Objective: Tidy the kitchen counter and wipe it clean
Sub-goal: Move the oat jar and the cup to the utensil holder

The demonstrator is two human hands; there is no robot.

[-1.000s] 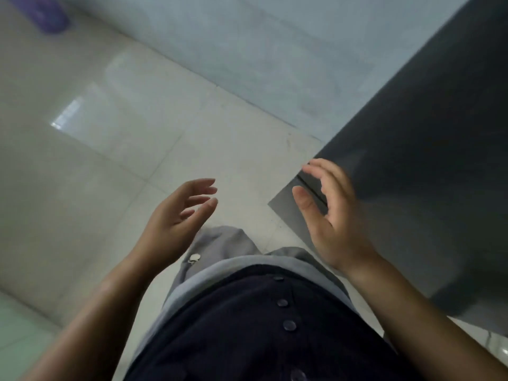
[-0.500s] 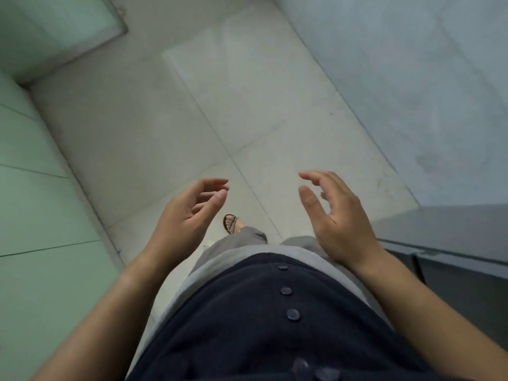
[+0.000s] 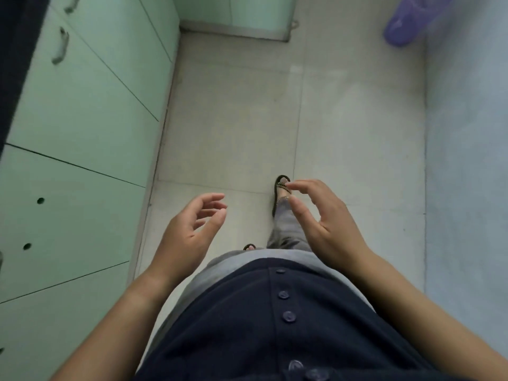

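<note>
I look straight down at the floor. My left hand [image 3: 189, 229] is raised in front of my waist, fingers loosely curled and apart, holding nothing. My right hand [image 3: 321, 224] is held level with it on the right, thumb and fingers spread, also holding nothing. A dark strip of the counter's edge [image 3: 13, 64] runs down the far left above the cabinets. No cloth or counter items are in view.
Pale green cabinet doors [image 3: 82, 119] with handles line the left side and the far end. Light tiled floor [image 3: 233, 119] stretches ahead between them and a pale blue wall [image 3: 467, 174] on the right. A purple plastic object [image 3: 406, 20] sits at top right. My sandalled foot [image 3: 281, 188] steps forward.
The view has swung left: the dark appliance on the right has left the frame and the green cabinets now fill the left. Both hands stay raised and empty.
</note>
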